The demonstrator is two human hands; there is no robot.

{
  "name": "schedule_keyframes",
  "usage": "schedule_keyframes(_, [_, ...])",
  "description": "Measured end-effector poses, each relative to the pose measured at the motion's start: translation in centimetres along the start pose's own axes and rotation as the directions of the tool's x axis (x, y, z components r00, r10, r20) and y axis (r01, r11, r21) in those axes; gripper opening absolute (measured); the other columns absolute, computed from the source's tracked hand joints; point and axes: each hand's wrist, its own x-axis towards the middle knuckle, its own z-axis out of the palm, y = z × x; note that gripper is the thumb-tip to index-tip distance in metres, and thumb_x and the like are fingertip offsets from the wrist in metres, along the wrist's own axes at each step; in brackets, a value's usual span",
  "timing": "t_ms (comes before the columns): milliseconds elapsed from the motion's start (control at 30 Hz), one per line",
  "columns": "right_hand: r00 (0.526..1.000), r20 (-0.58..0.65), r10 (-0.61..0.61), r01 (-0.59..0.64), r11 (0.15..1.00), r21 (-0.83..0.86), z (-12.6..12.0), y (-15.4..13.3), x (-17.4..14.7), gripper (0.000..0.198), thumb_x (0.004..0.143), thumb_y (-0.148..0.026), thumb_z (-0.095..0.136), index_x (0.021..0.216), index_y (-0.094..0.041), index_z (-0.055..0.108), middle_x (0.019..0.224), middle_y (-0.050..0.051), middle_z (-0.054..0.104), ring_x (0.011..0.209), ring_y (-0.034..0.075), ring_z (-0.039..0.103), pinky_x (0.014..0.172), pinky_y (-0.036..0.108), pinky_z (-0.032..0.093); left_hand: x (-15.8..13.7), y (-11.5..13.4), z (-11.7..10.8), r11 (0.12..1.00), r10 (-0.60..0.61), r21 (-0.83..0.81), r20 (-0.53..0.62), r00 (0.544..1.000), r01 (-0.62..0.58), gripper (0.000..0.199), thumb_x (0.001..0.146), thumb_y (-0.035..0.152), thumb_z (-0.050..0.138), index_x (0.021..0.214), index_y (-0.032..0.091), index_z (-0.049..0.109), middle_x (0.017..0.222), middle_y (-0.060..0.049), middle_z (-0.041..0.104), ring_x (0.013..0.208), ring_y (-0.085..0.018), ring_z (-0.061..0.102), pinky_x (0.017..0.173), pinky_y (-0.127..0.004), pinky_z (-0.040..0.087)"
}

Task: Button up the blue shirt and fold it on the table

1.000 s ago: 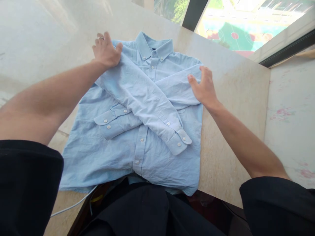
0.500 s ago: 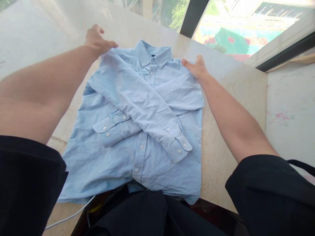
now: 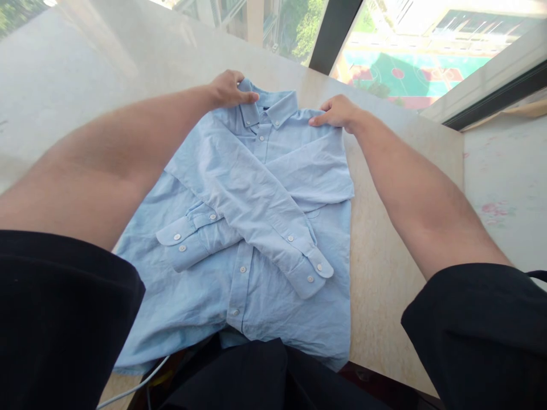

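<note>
A light blue button-down shirt (image 3: 252,171) lies front side up, its two long sleeves crossed over the chest and its collar at the far end. My left hand (image 3: 233,90) is closed on the left side of the collar, thumb on top and fingers behind it. At the shirt's right shoulder, my right hand (image 3: 335,112) pinches the fabric between thumb and fingers. The bottom hem hangs at the near edge, close to my body.
The shirt rests on a pale marble-patterned surface (image 3: 384,273) beside a window with a dark frame (image 3: 335,37). A white cable (image 3: 137,386) runs along the near left edge. To the right stands a wall with faint flower patterns (image 3: 499,210).
My left hand has moved right from the left shoulder to the collar and closed on it. My right hand has closed on the right shoulder.
</note>
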Motion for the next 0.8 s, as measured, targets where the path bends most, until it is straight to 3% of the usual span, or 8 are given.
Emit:
schedule_keyframes(100, [0.999,-0.024,-0.03,0.033,0.994,0.108,-0.2,0.9,-0.2,0.017,0.079,-0.017,0.078,0.076,-0.011,0.062,0.06,-0.006,0.047,0.062,0.006,0.041,0.074,0.027,0.042,-0.3,0.3,0.0,0.998,-0.001,0.064,0.005,1.0,0.0,0.05,0.076,0.07,0.069,0.089,0.023,0.059,0.096,0.007,0.068,0.078,-0.009,0.043,0.096,-0.028,0.051])
schedule_keyframes(167, [0.998,-0.053,-0.044,0.049,0.993,0.108,-0.2,1.4,-0.3,0.02,0.081,-0.019,0.077,0.073,-0.012,0.06,0.058,-0.007,0.044,0.06,0.005,0.038,0.072,0.025,0.04,-0.5,0.3,0.1,0.998,-0.016,0.061,-0.071,0.997,0.02,0.035,0.086,0.051,0.068,0.095,0.018,0.061,0.095,0.007,0.066,0.073,-0.007,0.042,0.091,-0.027,0.051])
schedule_keyframes(300, [0.987,-0.147,-0.069,0.068,0.998,-0.016,-0.1,1.5,-0.4,0.026,0.082,-0.026,0.075,0.07,-0.013,0.057,0.057,-0.008,0.038,0.058,0.005,0.033,0.07,0.024,0.038,-0.7,0.3,0.3,0.998,-0.028,0.058,-0.187,0.982,0.039,0.032,0.087,0.042,0.068,0.097,0.012,0.063,0.093,0.007,0.064,0.069,-0.006,0.036,0.08,-0.022,0.048])
schedule_keyframes(367, [0.978,-0.193,-0.077,0.055,0.992,-0.116,0.0,1.0,-0.8,0.025,0.084,-0.028,0.072,0.072,-0.011,0.058,0.064,-0.004,0.047,0.062,0.006,0.038,0.074,0.027,0.039,-0.6,0.6,0.3,0.997,-0.044,0.057,-0.246,0.968,0.059,0.035,0.085,0.045,0.07,0.097,0.012,0.064,0.093,0.008,0.065,0.069,-0.006,0.034,0.077,-0.019,0.046])
schedule_keyframes(467, [0.967,-0.248,-0.049,-0.018,0.966,-0.258,0.1,0.1,-1.8,0.022,0.087,-0.029,0.068,0.083,-0.008,0.063,0.09,0.009,0.064,0.082,0.014,0.052,0.086,0.035,0.039,-0.4,1.2,0.2,0.994,-0.063,0.063,-0.302,0.951,0.086,0.043,0.081,0.051,0.072,0.101,0.013,0.064,0.099,0.007,0.067,0.071,-0.006,0.039,0.077,-0.019,0.046])
schedule_keyframes(567, [0.96,-0.273,-0.065,-0.043,0.927,-0.373,0.5,-1.0,-2.8,0.02,0.089,-0.01,0.059,0.108,-0.005,0.062,0.12,0.02,0.061,0.109,0.023,0.053,0.098,0.044,0.035,-0.7,1.8,0.2,0.986,-0.044,0.141,-0.276,0.96,0.085,0.048,0.091,0.055,0.059,0.118,0.015,0.058,0.12,0.001,0.063,0.098,-0.01,0.053,0.097,-0.03,0.044])
schedule_keyframes(667, [0.946,-0.232,-0.226,0.098,0.883,-0.459,1.6,-2.2,-2.9,0.042,0.088,0.003,0.046,0.129,-0.006,0.052,0.135,0.02,0.052,0.122,0.025,0.046,0.104,0.045,0.03,-1.3,1.7,0.5,0.957,-0.012,0.285,-0.157,0.987,0.058,0.057,0.102,0.057,0.033,0.138,0.014,0.042,0.144,-0.006,0.047,0.131,-0.02,0.043,0.113,-0.052,0.027])
schedule_keyframes(800, [0.922,-0.115,-0.37,0.306,0.878,-0.369,4.5,-3.2,-2.2,0.042,0.101,-0.017,0.04,0.143,-0.011,0.039,0.152,0.015,0.038,0.135,0.021,0.033,0.115,0.043,0.02,-2.5,0.0,0.9,0.947,-0.059,0.315,-0.012,0.998,0.06,0.073,0.1,0.067,0.02,0.147,0.011,0.023,0.157,-0.005,0.029,0.146,-0.018,0.016,0.121,-0.052,0.012])
